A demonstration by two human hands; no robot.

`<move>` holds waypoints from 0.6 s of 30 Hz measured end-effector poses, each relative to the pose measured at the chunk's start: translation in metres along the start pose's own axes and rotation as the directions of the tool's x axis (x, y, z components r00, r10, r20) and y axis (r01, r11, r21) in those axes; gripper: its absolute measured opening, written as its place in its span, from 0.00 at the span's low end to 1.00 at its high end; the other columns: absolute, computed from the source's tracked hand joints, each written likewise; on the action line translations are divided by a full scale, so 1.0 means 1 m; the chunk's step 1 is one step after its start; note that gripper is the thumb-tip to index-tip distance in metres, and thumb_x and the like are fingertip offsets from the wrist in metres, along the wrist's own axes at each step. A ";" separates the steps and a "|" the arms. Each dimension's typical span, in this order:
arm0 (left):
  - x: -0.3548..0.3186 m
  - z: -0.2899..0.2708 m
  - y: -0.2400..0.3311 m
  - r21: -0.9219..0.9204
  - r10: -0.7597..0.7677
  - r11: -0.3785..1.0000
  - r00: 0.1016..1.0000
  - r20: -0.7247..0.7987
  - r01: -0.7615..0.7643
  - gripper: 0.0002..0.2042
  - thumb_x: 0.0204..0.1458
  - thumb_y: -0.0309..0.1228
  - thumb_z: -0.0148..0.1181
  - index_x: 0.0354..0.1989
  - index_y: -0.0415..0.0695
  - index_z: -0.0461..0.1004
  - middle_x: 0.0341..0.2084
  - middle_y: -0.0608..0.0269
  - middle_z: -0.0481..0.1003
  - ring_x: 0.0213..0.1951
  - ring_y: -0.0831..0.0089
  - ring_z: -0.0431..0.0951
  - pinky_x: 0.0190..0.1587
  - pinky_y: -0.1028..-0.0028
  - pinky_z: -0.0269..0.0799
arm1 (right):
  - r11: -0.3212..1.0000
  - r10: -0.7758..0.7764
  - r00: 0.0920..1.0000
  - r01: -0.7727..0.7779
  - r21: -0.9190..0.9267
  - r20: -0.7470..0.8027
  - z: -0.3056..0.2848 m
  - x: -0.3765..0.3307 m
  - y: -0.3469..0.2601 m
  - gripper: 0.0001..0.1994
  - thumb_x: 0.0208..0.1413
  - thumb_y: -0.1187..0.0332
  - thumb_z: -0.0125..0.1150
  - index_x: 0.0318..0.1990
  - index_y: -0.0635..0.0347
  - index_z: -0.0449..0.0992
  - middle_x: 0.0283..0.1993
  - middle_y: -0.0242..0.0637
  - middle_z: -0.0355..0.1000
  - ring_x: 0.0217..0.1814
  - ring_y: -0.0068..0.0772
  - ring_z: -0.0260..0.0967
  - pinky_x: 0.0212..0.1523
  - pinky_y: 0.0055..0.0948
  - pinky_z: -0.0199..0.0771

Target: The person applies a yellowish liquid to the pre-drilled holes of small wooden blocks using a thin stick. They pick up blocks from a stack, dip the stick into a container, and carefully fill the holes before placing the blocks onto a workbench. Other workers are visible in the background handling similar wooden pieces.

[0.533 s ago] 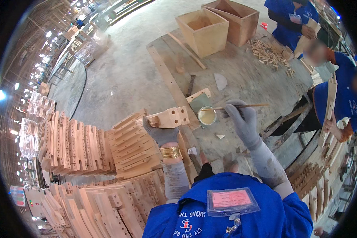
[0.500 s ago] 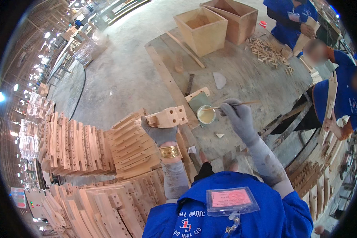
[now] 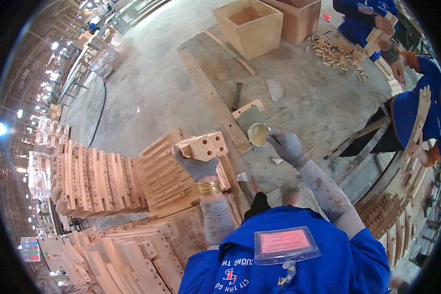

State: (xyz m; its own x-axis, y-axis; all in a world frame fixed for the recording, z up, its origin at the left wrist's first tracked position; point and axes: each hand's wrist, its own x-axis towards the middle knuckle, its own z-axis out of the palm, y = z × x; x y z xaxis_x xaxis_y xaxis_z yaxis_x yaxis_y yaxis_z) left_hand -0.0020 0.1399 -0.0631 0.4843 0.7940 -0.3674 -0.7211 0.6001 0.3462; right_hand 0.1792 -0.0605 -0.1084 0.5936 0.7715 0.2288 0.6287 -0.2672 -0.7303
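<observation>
My left hand [image 3: 197, 166], in a grey glove with gold bangles at the wrist, grips a short wooden block [image 3: 203, 146] with round holes drilled in its face, held up over a stack of similar wooden parts [image 3: 169, 174]. My right hand [image 3: 286, 147], also gloved, holds a thin brush stick whose tip reaches into a small round cup of yellowish glue [image 3: 258, 134] on the worktable [image 3: 308, 103]. The cup sits on a small board with a wooden edge.
Rows of drilled wooden pieces [image 3: 90, 181] stand to my left and more lie below [image 3: 127, 255]. Two open wooden boxes [image 3: 250, 27] stand at the far side. A heap of dowels [image 3: 335, 51] lies near other workers in blue [image 3: 416, 112] on the right.
My right hand moved left and brought the brush tip into the glue cup. The left hand keeps the drilled block raised in about the same place.
</observation>
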 end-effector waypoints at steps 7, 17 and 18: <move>-0.015 0.015 0.003 -0.238 -0.167 0.948 0.966 0.197 0.212 0.26 0.39 0.56 0.57 0.37 0.47 0.73 0.32 0.60 0.72 0.40 0.57 0.67 0.51 0.50 0.60 | 0.985 -0.100 0.995 0.097 0.141 0.014 -0.006 -0.020 -0.010 0.09 0.51 0.64 0.60 0.36 0.56 0.77 0.27 0.41 0.74 0.29 0.40 0.73 0.29 0.35 0.70; -0.016 0.022 -0.012 0.082 0.038 0.996 0.999 0.007 -0.038 0.21 0.41 0.57 0.55 0.35 0.53 0.74 0.34 0.62 0.74 0.39 0.61 0.73 0.43 0.54 0.69 | 0.444 0.296 0.953 -0.083 0.892 -0.059 -0.086 -0.009 -0.093 0.09 0.59 0.70 0.51 0.39 0.69 0.73 0.34 0.39 0.74 0.32 0.25 0.72 0.33 0.23 0.74; -0.018 0.024 -0.014 0.110 0.066 0.992 0.998 -0.011 -0.064 0.21 0.41 0.57 0.55 0.35 0.54 0.73 0.34 0.62 0.74 0.39 0.61 0.73 0.42 0.54 0.70 | 0.448 0.266 0.962 -0.067 0.892 -0.061 -0.091 -0.009 -0.102 0.09 0.59 0.71 0.51 0.39 0.69 0.73 0.34 0.39 0.74 0.32 0.24 0.72 0.33 0.23 0.74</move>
State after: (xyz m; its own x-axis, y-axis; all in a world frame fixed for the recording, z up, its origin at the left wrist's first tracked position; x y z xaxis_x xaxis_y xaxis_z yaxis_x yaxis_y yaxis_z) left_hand 0.0116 0.1200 -0.0403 0.4300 0.8308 -0.3533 -0.6917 0.5547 0.4624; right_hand 0.1556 -0.0930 0.0229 0.7693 0.6355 0.0651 -0.2062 0.3434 -0.9163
